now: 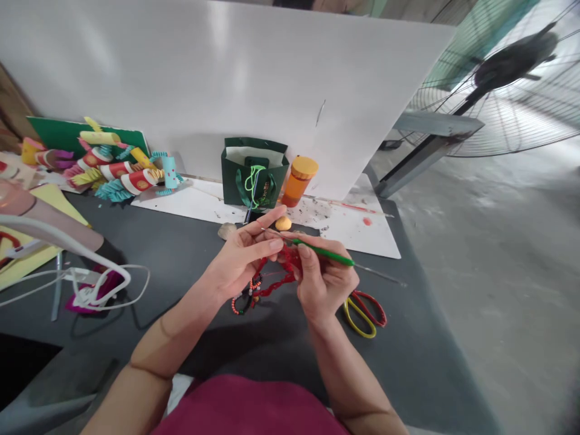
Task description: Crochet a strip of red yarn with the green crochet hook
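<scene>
Right hand (324,284), curled, pencil-grips green-handled crochet hook (324,252) for control; left hand (238,263), half open, tensions red yarn (290,260).

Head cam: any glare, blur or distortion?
Head view: wide-angle distortion bends the white board edges, with glare streaks on it; the fan blades look motion-blurred; the left hand and right hand stay fairly sharp, casting soft shadow on the dark table top.

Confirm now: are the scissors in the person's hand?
No, the yellow-and-red-handled scissors lie on the dark table beside the right hand.
</scene>
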### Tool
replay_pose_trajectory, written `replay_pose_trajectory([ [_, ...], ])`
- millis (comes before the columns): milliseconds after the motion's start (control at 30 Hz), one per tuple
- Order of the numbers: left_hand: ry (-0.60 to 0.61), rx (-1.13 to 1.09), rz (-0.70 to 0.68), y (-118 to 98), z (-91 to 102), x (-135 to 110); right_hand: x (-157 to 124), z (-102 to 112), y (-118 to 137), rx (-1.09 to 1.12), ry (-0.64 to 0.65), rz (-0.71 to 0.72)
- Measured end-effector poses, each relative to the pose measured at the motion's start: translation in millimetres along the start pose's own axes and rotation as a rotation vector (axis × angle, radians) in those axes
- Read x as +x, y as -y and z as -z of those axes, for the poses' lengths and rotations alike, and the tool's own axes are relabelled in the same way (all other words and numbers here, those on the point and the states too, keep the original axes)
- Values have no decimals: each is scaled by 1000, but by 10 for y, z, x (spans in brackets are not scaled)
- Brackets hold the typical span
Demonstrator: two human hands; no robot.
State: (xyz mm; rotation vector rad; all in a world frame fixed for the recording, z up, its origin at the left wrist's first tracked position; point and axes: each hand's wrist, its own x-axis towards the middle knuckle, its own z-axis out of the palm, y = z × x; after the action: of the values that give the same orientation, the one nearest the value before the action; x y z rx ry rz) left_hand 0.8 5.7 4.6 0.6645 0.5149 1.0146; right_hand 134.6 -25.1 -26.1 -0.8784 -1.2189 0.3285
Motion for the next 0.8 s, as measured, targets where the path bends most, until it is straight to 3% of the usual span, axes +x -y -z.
replay_pose_trajectory([
  [100, 11, 12, 11, -13, 32, 10, -9, 18, 19, -79, -97, -60],
  [200, 23, 41, 8, -34, 68, 18, 1, 36, -12, -20, -118, -104],
  [400, 80, 53, 65, -37, 90, 10, 93, 14, -61, 239, 1, -402],
  [500, 81, 62, 59, -16, 57, 1, 93, -24, -13, 375, 50, -459],
  [667, 52, 87, -57, 20, 0, -3, 14, -38, 39, 288, 31, -370],
  [800, -41, 109, -120, 30, -12, 7, 9, -11, -13, 82, 52, -6],
])
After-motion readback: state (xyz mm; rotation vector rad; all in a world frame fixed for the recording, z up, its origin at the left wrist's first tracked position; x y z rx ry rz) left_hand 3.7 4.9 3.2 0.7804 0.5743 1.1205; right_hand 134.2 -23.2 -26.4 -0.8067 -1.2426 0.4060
